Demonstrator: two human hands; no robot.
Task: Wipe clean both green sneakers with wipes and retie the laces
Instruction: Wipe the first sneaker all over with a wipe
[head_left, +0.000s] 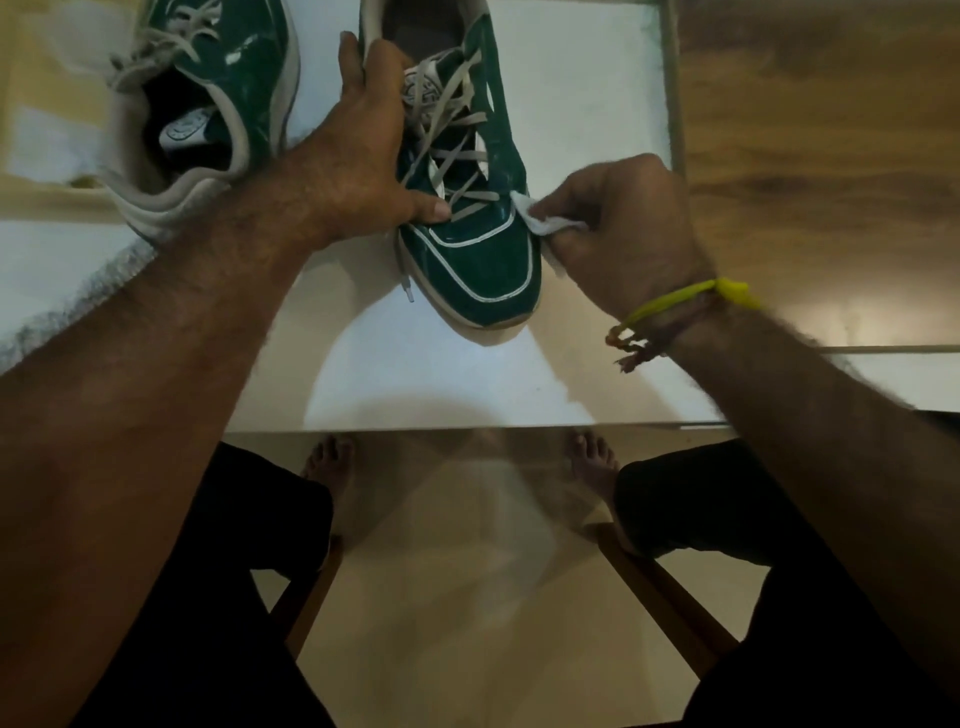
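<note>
round tongue emblem on near sneaker (467, 171), insole logo in far sneaker (218, 98), neither legible

A glass table (441, 384) carries two green sneakers. The nearer sneaker (483, 270) stands on the glass, toe toward the person, with one loose lace end (408, 291) lying on the surface. The second sneaker (208, 119) lies just left of it, tilted.

Glass worktop (426, 384), see-through, edge running across mid-frame. Wood-grain surface (821, 104) at upper right. Yellow thread wristband (675, 304) with frayed ends. Below the glass: bare feet (332, 462), dark trousers (249, 571), wooden chair legs (670, 603), pale floor (467, 623).
</note>
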